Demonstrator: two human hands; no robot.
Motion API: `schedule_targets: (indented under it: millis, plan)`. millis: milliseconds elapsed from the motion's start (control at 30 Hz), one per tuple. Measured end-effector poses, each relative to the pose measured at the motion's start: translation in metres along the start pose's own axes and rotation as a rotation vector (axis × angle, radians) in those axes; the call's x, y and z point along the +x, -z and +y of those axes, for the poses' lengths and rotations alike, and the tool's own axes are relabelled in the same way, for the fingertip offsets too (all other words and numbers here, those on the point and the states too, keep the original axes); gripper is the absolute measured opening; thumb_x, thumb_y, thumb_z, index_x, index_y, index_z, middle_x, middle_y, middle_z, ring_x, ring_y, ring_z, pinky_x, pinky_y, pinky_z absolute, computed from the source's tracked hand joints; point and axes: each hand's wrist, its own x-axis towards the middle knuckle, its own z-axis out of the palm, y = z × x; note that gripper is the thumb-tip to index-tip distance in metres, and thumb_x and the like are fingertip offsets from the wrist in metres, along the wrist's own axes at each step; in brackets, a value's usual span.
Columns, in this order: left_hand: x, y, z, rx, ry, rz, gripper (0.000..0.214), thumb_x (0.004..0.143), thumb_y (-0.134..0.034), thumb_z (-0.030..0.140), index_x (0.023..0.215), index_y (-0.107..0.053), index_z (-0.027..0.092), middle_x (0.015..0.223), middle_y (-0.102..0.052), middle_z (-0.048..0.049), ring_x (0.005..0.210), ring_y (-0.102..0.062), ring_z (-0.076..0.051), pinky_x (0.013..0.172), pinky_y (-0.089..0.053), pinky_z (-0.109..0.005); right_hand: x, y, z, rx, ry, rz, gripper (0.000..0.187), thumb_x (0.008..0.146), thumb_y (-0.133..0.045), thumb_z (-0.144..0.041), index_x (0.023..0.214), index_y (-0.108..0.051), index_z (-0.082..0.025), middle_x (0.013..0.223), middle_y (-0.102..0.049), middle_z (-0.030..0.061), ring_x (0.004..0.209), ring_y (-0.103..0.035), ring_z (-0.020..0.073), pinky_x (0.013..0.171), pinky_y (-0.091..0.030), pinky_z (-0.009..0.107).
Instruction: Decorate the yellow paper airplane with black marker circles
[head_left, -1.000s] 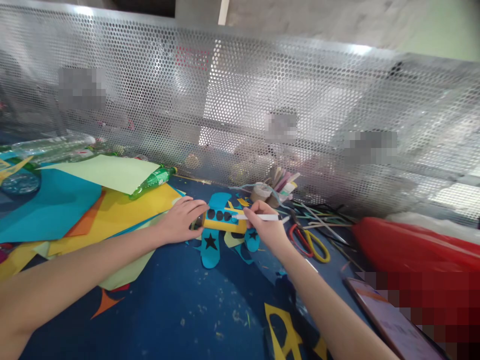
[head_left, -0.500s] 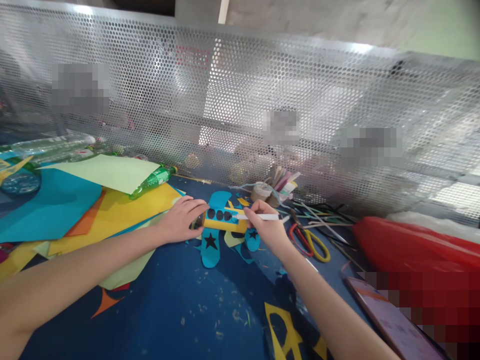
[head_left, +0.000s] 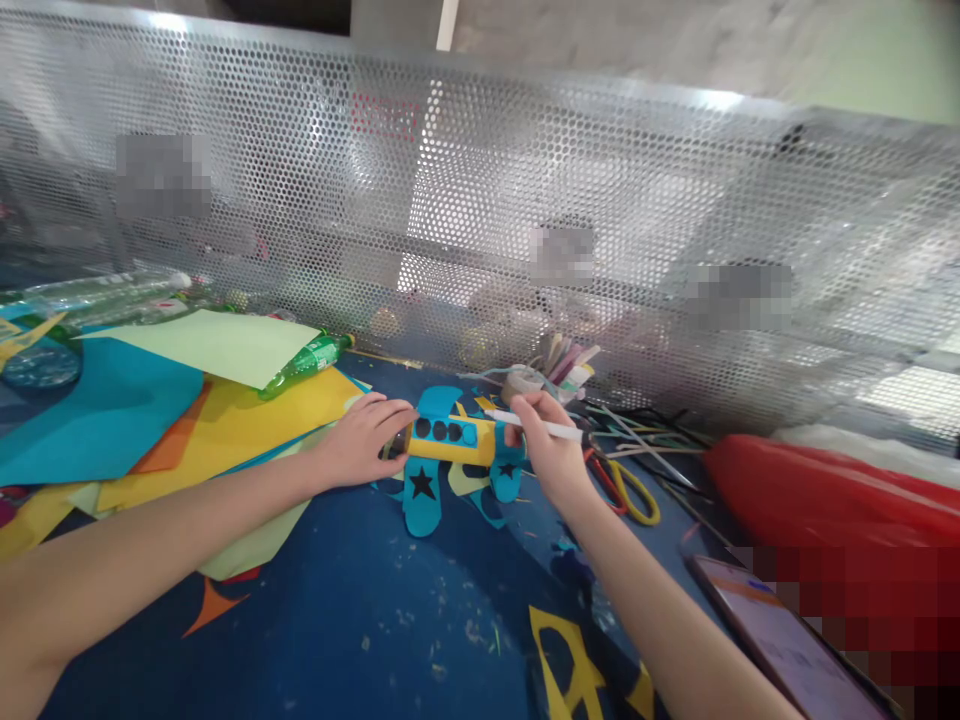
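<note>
Currently the model plane [head_left: 450, 453] lies toward the desk's [head_left: 337, 610] far edge, roughly midway between its sides. The left hand [head_left: 364, 442] has its fingers curled round the plane's left end; the right hand [head_left: 553, 455] pinches a white marker [head_left: 564, 432], fingers closed, tip near the plane's right part. Should the left fingers slacken, the rounded body could roll and a stroke stray. A dipping tip might mark the yellow paper, and the right wrist could nudge the scissors [head_left: 636, 495].
</note>
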Motion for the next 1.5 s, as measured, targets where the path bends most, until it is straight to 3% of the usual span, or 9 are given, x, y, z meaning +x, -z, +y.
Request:
schedule_targets:
  millis: [100, 333, 467, 600, 767, 967, 1167, 1500]
  plan:
    - [0.0, 0.0, 0.0, -0.003, 0.003, -0.01, 0.045, 0.083, -0.055, 0.034, 0.125, -0.053, 0.018, 0.126, -0.06, -0.009, 0.115, -0.055, -0.025, 0.109, -0.033, -0.044, 0.0, 0.001, 0.001, -0.051, 0.049, 0.016, 0.027, 0.078, -0.063, -0.046, 0.072, -0.049, -0.025, 0.052, -0.053, -0.0047, 0.052, -0.047, 0.0142, 0.055, -0.038, 0.028]
    - [-0.002, -0.001, -0.001, 0.003, 0.0, -0.008, 0.045, 0.083, -0.055, 0.034, 0.126, -0.053, 0.017, 0.127, -0.059, -0.0094, 0.116, -0.055, -0.026, 0.109, -0.033, -0.044, 0.003, 0.009, 0.002, -0.018, 0.124, 0.145, 0.032, 0.086, -0.053, -0.044, 0.062, -0.045, -0.024, 0.056, -0.045, -0.0033, 0.057, -0.043, 0.0138, 0.06, -0.039, 0.027]
    - [-0.002, -0.003, -0.001, 0.008, -0.004, 0.008, 0.046, 0.084, -0.054, 0.034, 0.127, -0.052, 0.02, 0.128, -0.059, -0.0089, 0.116, -0.055, -0.026, 0.109, -0.033, -0.045, 0.001, 0.008, -0.004, 0.021, 0.101, 0.23, 0.031, 0.088, -0.045, -0.043, 0.063, -0.045, -0.025, 0.054, -0.044, -0.0021, 0.053, -0.042, 0.0151, 0.054, -0.037, 0.029]
    - [-0.002, -0.003, -0.001, 0.014, -0.009, 0.032, 0.045, 0.084, -0.054, 0.033, 0.127, -0.052, 0.018, 0.127, -0.06, -0.0096, 0.115, -0.055, -0.026, 0.109, -0.034, -0.045, -0.003, 0.003, -0.005, 0.034, 0.039, 0.085, 0.026, 0.086, -0.046, -0.041, 0.065, -0.049, -0.025, 0.049, -0.048, -0.0021, 0.049, -0.043, 0.0155, 0.049, -0.035, 0.029]
    - [-0.003, -0.003, -0.001, 0.014, -0.002, 0.013, 0.047, 0.083, -0.055, 0.034, 0.128, -0.052, 0.019, 0.128, -0.059, -0.0096, 0.116, -0.055, -0.026, 0.109, -0.033, -0.046, -0.005, -0.001, 0.009, -0.027, 0.007, -0.1, 0.033, 0.082, -0.057, -0.041, 0.058, -0.042, -0.025, 0.044, -0.044, -0.0052, 0.046, -0.038, 0.0128, 0.05, -0.032, 0.028]
    - [-0.003, -0.005, -0.002, 0.001, 0.004, 0.011, 0.047, 0.083, -0.055, 0.034, 0.129, -0.051, 0.021, 0.128, -0.058, -0.0089, 0.116, -0.054, -0.026, 0.11, -0.032, -0.046, -0.005, -0.003, 0.015, -0.046, -0.003, -0.123, 0.022, 0.079, -0.059, -0.039, 0.069, -0.046, -0.025, 0.049, -0.05, -0.0063, 0.049, -0.045, 0.0142, 0.052, -0.035, 0.027]
    - [-0.002, -0.003, -0.002, 0.011, -0.004, 0.005, 0.046, 0.084, -0.055, 0.034, 0.127, -0.053, 0.02, 0.127, -0.059, -0.0088, 0.115, -0.055, -0.026, 0.109, -0.033, -0.046, -0.006, -0.005, 0.015, -0.117, 0.016, -0.042, 0.032, 0.082, -0.057, -0.042, 0.06, -0.04, -0.025, 0.046, -0.047, -0.0062, 0.044, -0.037, 0.0126, 0.048, -0.03, 0.028]
    - [-0.002, -0.002, -0.003, 0.025, -0.017, -0.01, 0.045, 0.082, -0.057, 0.033, 0.124, -0.054, 0.019, 0.126, -0.059, -0.0084, 0.114, -0.055, -0.026, 0.109, -0.033, -0.046, -0.004, -0.005, 0.019, -0.124, 0.032, -0.063, 0.031, 0.082, -0.057, -0.037, 0.058, -0.041, -0.025, 0.043, -0.048, -0.0059, 0.045, -0.039, 0.0127, 0.05, -0.03, 0.027]
